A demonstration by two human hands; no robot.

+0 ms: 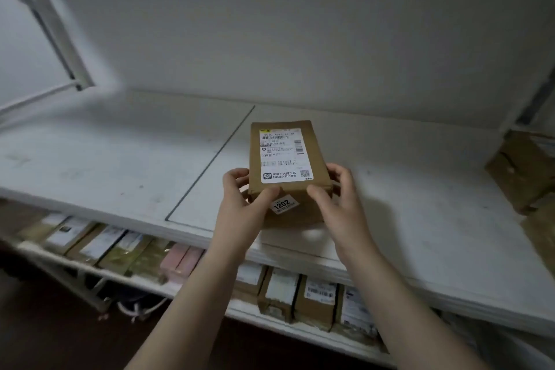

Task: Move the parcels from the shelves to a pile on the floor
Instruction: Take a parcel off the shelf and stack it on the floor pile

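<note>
1. Lower shelf (195, 285) holds a full row of parcels (282, 294), so plenty is left; floor pile not in view.
2. Left hand (240, 201) and right hand (336, 198) grip the brown box (319, 159) at its near corners, thumbs on top.
3. Box: small cardboard, white shipping label (283, 156) on top, "1202" sticker (282, 204) on near face. It sits over the upper shelf (120, 159), possibly just lifted.
4. Far right: more brown parcels (522, 168), blurred.

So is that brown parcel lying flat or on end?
Flat: the parcel shows its label upward; left hand and right hand grip its near end.
</note>
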